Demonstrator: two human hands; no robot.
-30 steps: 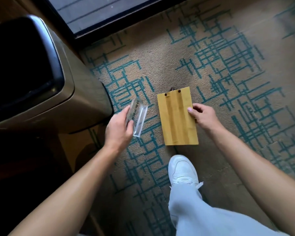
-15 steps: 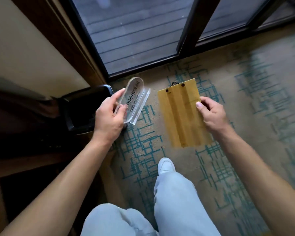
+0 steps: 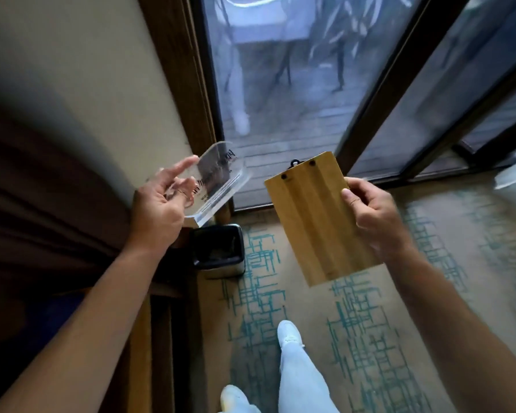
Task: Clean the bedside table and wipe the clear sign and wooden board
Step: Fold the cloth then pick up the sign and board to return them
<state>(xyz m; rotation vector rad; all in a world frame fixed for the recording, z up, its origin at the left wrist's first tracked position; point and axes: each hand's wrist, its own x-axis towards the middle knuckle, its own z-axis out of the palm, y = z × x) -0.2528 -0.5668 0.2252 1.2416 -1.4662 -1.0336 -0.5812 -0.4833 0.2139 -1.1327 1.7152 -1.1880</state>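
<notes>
My left hand (image 3: 158,210) holds the clear sign (image 3: 218,180), a transparent acrylic stand with dark lettering and a thick base, raised in front of the wall and door frame. To its right, my right hand (image 3: 373,216) grips the right edge of the wooden board (image 3: 313,222), a yellow bamboo clipboard seen from the back, with two rivets and a black clip loop at its top. Both objects are in the air at about the same height, a small gap between them. The bedside table is not clearly in view.
A small black-lined metal bin (image 3: 218,251) stands on the patterned carpet (image 3: 355,323) below the sign. Glass sliding doors (image 3: 280,84) fill the top. A dark curtain (image 3: 27,189) and a wooden furniture edge (image 3: 161,338) are at left. My legs and white shoes (image 3: 289,338) are at the bottom.
The view has risen from the floor to the doors. Both hands lifted the sign and the board higher, and the bin now appears small below them.
</notes>
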